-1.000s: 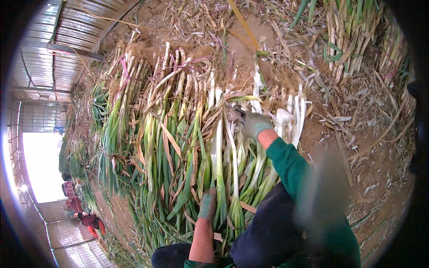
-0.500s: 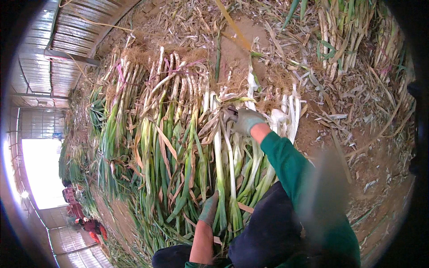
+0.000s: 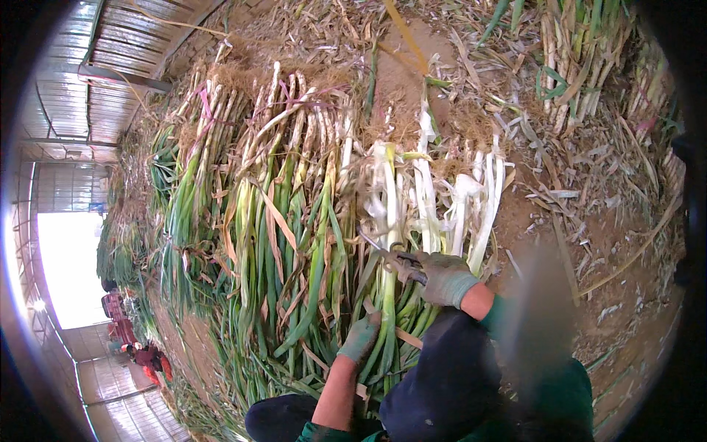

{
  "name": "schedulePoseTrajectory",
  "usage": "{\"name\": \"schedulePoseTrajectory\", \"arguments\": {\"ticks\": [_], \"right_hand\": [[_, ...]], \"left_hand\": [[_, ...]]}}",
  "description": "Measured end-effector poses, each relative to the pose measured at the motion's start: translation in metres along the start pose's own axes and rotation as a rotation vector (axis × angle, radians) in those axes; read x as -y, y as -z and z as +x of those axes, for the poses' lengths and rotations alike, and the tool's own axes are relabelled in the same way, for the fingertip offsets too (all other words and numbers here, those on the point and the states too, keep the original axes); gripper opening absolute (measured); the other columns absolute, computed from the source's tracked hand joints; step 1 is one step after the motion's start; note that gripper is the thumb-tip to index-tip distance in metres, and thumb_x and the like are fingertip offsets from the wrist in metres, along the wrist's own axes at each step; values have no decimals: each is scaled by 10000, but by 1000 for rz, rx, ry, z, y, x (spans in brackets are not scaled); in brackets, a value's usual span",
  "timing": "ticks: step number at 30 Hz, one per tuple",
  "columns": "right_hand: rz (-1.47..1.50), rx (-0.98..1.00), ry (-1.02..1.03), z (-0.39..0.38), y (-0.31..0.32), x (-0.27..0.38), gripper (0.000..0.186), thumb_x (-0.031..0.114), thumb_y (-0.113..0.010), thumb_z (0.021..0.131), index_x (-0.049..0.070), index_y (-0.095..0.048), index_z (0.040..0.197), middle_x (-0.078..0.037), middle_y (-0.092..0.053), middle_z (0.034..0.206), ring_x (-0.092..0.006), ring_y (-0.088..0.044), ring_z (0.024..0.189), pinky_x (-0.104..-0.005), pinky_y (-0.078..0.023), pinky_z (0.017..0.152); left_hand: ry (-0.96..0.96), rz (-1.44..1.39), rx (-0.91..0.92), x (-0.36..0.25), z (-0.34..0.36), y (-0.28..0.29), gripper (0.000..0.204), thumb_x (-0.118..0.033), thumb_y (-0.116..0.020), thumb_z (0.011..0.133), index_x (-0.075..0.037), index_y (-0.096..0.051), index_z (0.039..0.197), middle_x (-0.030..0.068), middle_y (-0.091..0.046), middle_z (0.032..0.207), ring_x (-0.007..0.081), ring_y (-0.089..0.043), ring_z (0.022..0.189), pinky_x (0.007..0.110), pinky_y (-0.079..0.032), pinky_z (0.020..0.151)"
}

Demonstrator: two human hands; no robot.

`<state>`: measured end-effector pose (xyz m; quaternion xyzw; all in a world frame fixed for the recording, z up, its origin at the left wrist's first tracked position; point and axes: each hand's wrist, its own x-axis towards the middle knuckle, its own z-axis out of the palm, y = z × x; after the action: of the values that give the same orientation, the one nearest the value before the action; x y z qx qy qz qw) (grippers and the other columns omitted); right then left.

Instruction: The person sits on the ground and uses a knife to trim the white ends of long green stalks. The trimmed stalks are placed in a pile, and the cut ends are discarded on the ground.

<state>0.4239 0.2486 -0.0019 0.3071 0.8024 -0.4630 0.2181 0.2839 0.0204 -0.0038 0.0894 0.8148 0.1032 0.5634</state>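
Long green onions (image 3: 294, 243) lie side by side on the dirt floor, roots at the top and leaves toward me. Some peeled white stalks (image 3: 486, 191) lie at the right of the row. My right hand (image 3: 445, 278), in a gray-green glove, is closed on a dark metal tool (image 3: 409, 267) with a thin blade, over the middle of an onion stalk, with dry leaf scraps at the blade. My left hand (image 3: 359, 335), also gloved, is closed on the lower green part of that onion (image 3: 387, 302).
Further bundles (image 3: 582, 51) lie at the top right among dry leaf litter (image 3: 589, 169). Another person (image 3: 147, 362) in red and dark clothing is at the lower left, near a maroon vehicle (image 3: 116, 317). Corrugated metal walls (image 3: 110, 40) and a bright opening (image 3: 66, 269) are at the left.
My right hand and the tool have moved down the stalk, toward me, pulling dry leaf with them; more of the white stalk shows above. My left hand has shifted slightly.
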Motion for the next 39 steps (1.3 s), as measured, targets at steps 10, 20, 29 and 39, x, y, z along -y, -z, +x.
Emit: {"name": "schedulePoseTrajectory", "arguments": {"ticks": [10,20,29,39], "right_hand": [[85,-256,-267,54,55,-36,589,284,-562,799,63,-435,1330,-214,-589,1189,-327,-567,1141,-401,-444,971],[43,-274,-273,113,88,-30,468,298,-601,779,38,-532,1163,-204,-635,1080,-354,-619,1012,-421,-487,871],[-71,71,-30,16,8,16,696,279,-621,751,3,-374,1341,-200,-598,1118,-340,-593,1048,-416,-484,879],[-127,-57,15,38,25,32,560,219,-650,726,16,-485,1221,-169,-621,1080,-319,-614,1010,-422,-477,882]], "left_hand": [[-77,-30,-71,20,17,0,610,-522,-375,942,22,-597,1110,172,-659,935,252,-609,917,358,-442,863],[16,-111,-8,-12,0,5,619,-540,-404,928,16,-620,1092,180,-647,924,240,-601,878,343,-445,854],[-432,381,-701,-47,37,45,428,-263,-551,910,21,-501,1226,268,-585,1123,415,-554,1056,416,-441,918],[-240,736,-630,-60,74,96,377,-244,-643,799,-1,-610,1086,249,-632,1043,383,-603,985,440,-467,894]]}}
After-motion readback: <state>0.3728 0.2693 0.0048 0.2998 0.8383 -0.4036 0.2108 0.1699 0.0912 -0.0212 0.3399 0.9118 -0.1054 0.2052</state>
